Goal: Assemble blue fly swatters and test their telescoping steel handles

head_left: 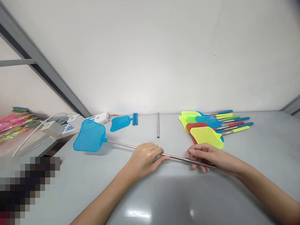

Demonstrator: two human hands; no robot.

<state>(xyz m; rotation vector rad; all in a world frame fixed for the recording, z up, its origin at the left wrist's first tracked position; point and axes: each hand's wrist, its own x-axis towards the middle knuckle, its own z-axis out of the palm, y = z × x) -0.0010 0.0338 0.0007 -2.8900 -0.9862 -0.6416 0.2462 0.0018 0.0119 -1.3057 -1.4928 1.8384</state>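
A blue fly swatter [90,137] with a mesh head and a long, thin telescopic metal rod lies slanted across my view, its head to the left, above the table. My left hand [146,159] is closed round the rod at about its middle. Further right, my right hand [211,157] is loosely curled about the thicker part of the rod, which passes between thumb and fingers. The rod's right end is hidden behind this hand and wrist. Behind the hands, a short collapsed metal rod [158,126] rests on the table.
At the back right lies a pile of finished-looking swatters [206,136] in yellow, blue, red and green. A blue swatter head [120,122] and two blue grips [135,119] lie back left. Left are power strips [100,117], a white cable and colourful packaged items [18,125].
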